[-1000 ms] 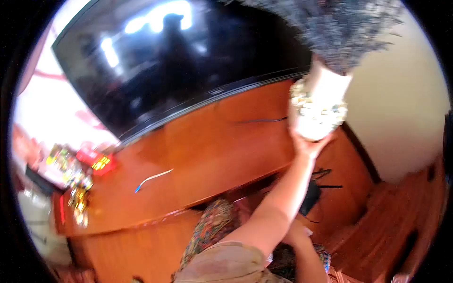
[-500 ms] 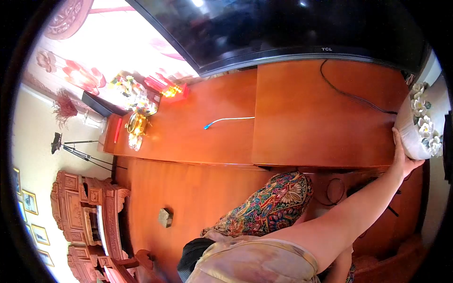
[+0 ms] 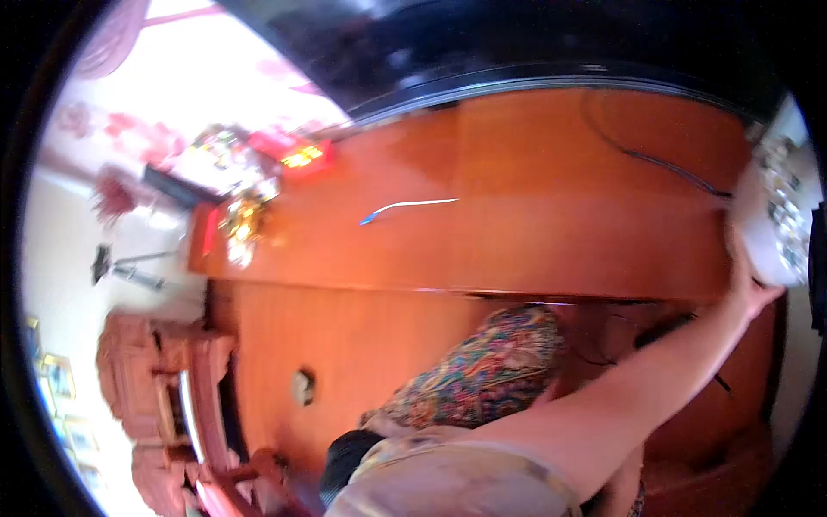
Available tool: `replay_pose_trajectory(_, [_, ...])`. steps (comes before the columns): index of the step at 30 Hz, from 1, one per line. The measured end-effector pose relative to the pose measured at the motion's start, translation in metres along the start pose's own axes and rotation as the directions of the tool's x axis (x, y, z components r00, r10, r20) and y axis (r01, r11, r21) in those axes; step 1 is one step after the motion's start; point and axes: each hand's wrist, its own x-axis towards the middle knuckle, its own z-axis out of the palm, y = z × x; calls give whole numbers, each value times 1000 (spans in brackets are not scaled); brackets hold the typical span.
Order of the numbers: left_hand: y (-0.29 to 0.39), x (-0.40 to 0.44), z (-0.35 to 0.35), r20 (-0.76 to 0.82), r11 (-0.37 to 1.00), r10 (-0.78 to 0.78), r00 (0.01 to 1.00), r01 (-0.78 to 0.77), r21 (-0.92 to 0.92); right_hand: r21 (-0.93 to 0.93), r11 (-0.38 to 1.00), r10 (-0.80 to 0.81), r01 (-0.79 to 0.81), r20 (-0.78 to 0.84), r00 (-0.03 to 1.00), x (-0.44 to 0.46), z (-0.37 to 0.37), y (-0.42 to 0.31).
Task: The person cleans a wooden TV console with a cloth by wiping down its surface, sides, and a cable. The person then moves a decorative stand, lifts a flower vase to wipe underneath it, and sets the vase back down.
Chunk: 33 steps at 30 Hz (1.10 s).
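At the right edge of the head view, my left hand (image 3: pixel 752 291) grips the lower part of a white vase (image 3: pixel 758 228) with raised flowers on its side. The thumb lies along the near side of the vase; the other fingers are mostly hidden. The vase is at the right end of an orange-brown wooden cabinet (image 3: pixel 551 250); whether it touches the top I cannot tell. Part of my right forearm (image 3: pixel 627 489) shows below the outstretched left arm, with its hand out of sight. A dark cable (image 3: pixel 680 175) lies on the cabinet beside the vase.
A large black television (image 3: pixel 534 43) stands along the cabinet's back. A white cable with a blue tip (image 3: pixel 405 206) lies mid-cabinet. Gold ornaments (image 3: pixel 244 224) and a red box (image 3: pixel 297 155) stand at the left. On the floor is a small block-like object (image 3: pixel 303 387); carved wooden furniture (image 3: pixel 159 370) stands beyond.
The view has shifted slightly and blurred. My left hand and the vase appear a little farther right, with the grip unchanged.
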Motion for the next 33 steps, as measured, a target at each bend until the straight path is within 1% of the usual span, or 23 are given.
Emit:
replay_pose_trajectory(1, [1, -15, 23, 60, 995, -54, 997, 59, -84, 8, 1000, -6, 6, 7, 1000, 1, 0, -2])
replay_pose_trajectory(2, [1, -24, 36, 182, 986, -97, 978, 119, -113, 21, 1000, 0, 0, 17, 1000, 1, 4, -2])
replay_pose_trajectory(3, [6, -22, 32, 165, 993, -97, 982, 85, 81, 34, 999, 16, -17, 23, 1000, 1, 9, 2])
replay_pose_trajectory(4, [9, -21, 33, 29, 980, -61, 998, 55, 191, 47, 998, 31, -33, 28, 999, 4, 15, 10])
replay_pose_trajectory(5, [11, -18, 36, 178, 977, -114, 977, 77, 199, 16, 1000, -18, 18, -32, 999, 10, 34, 25])
replay_pose_trajectory(7, [15, -19, 45, -22, 963, -1, 1000, 7, 271, -101, 991, -76, 87, 108, 991, 16, 31, 23])
replay_pose_trajectory(8, [15, -16, 49, -77, 964, 49, 996, -27, 266, -92, 990, -104, 103, -6, 995, 14, 28, 20])
replay_pose_trajectory(9, [13, -17, 56, -80, 951, 48, 996, -21, 309, -97, 987, -142, 131, -119, 983, 11, 23, 18])
replay_pose_trajectory(10, [19, -12, 53, -44, 944, 29, 999, -12, 331, -93, 987, -141, 131, -97, 985, 6, 10, 10])
replay_pose_trajectory(11, [20, -9, 55, -101, 938, 51, 994, -13, 345, -97, 988, -127, 116, -116, 985, 6, 7, 11])
replay_pose_trajectory(13, [22, -7, 57, -86, 937, 33, 996, -1, 351, -67, 979, -198, 191, -120, 973, 6, 6, 9])
replay_pose_trajectory(15, [25, -4, 58, -90, 928, 25, 996, 10, 372, -26, 980, -200, 199, -171, 965, 9, 14, 12])
replay_pose_trajectory(18, [27, -2, 62, -77, 921, 17, 997, 14, 389, -2, 984, -176, 179, -188, 966, 10, 17, 15])
replay_pose_trajectory(20, [29, -2, 67, -98, 922, 10, 995, 28, 385, -66, 975, -221, 214, -118, 968, 14, 25, 21])
replay_pose_trajectory(21, [30, -1, 67, -123, 927, 10, 992, 37, 374, -63, 975, -218, 212, -125, 968, 13, 27, 23])
replay_pose_trajectory(22, [34, 4, 62, -88, 923, -14, 996, 47, 382, -58, 970, -241, 234, -163, 957, 12, 30, 26])
replay_pose_trajectory(23, [31, 5, 48, -91, 915, -27, 995, 61, 399, -43, 964, -264, 261, -214, 940, 12, 42, 36])
replay_pose_trajectory(25, [35, 7, 51, -128, 899, -41, 991, 92, 428, -44, 969, -247, 243, -220, 944, 9, 42, 36])
replay_pose_trajectory(27, [39, 10, 50, -105, 870, -93, 990, 132, 475, -43, 972, -233, 229, -232, 944, 9, 44, 39])
replay_pose_trajectory(29, [40, 10, 54, -175, 877, -84, 981, 157, 454, -50, 973, -232, 226, -213, 949, 9, 43, 41])
replay_pose_trajectory(30, [39, 6, 48, -223, 875, -81, 972, 176, 451, -37, 974, -227, 225, -231, 946, 10, 53, 45])
replay_pose_trajectory(32, [42, 9, 48, -228, 865, -87, 970, 187, 465, -9, 981, -194, 194, -146, 970, 13, 56, 48])
replay_pose_trajectory(33, [41, 8, 48, -237, 863, -84, 968, 189, 468, 0, 982, -188, 190, -158, 969, 14, 56, 48])
